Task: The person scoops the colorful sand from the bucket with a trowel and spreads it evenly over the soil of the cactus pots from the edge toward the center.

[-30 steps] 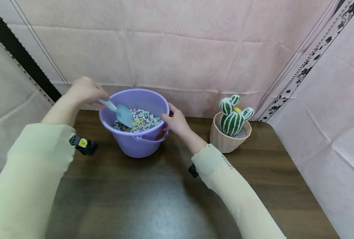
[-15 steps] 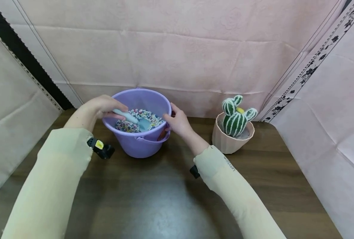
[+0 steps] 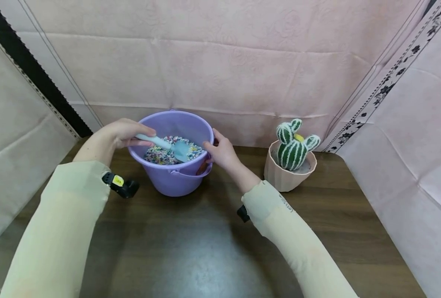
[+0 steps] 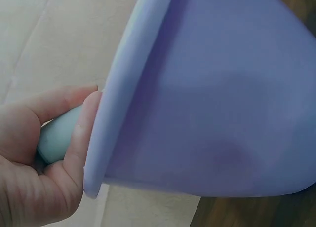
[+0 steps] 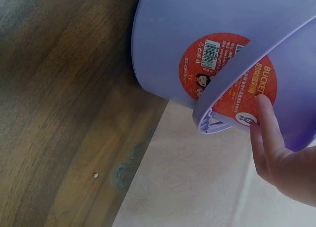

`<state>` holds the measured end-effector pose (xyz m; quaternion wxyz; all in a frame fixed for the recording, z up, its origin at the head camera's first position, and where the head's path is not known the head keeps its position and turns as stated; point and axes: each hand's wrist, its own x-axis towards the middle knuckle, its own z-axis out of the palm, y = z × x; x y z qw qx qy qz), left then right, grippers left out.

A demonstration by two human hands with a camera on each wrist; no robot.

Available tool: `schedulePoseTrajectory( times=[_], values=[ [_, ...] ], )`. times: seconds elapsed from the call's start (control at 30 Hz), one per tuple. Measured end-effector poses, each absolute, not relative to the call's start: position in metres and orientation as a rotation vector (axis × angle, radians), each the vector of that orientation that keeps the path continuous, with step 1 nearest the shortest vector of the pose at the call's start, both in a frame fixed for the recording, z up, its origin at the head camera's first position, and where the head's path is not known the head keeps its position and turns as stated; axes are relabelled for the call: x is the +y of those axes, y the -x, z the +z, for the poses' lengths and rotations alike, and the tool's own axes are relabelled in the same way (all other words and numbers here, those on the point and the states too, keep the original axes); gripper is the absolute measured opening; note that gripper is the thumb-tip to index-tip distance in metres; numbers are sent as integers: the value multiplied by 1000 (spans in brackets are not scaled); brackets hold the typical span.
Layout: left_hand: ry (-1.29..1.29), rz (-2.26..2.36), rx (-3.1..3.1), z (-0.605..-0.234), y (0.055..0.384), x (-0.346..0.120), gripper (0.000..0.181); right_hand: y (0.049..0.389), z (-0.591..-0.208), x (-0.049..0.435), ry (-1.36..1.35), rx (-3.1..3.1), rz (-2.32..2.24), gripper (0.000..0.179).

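A purple bucket (image 3: 172,182) stands on the table, holding many small multicoloured beads (image 3: 158,155). My left hand (image 3: 121,132) grips the handle of a light blue toy shovel (image 3: 181,151) at the bucket's left rim. The shovel's blade lies at the surface of the beads, inside the bucket. In the left wrist view, the rounded handle end (image 4: 60,135) sits between thumb and fingers. My right hand (image 3: 224,154) holds the bucket's right rim, its fingers against the outer wall. A red round sticker (image 5: 242,89) shows under those fingers in the right wrist view.
A knitted green cactus (image 3: 292,151) in a pale pot (image 3: 280,174) stands right of the bucket. The bucket's carrying handle (image 5: 237,59) hangs down its outer side. Pale cloth (image 3: 224,74) hangs behind and beside the dark wooden table (image 3: 190,244).
My left hand has come rightward from beyond the left rim, and the shovel's blade has dropped to the beads. Lately it has drawn back slightly left. My right hand stays on the rim.
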<state>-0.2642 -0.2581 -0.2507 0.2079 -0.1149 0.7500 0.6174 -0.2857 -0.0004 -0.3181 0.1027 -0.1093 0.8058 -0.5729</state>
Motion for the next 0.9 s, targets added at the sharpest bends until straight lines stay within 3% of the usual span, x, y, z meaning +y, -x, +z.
schedulePoseTrajectory(
  times=[0.3,0.7,0.9],
  values=[
    [297,1777,2085,-248,257,-272,12,286,-318,1,338,2349,-1696,52],
    [280,1844,2059,-249,251,-282,14,283,-317,7,297,2348,-1686,64],
    [288,1881,2025,-252,250,-289,15,282,-316,20,279,2376,-1783,56]
  ],
)
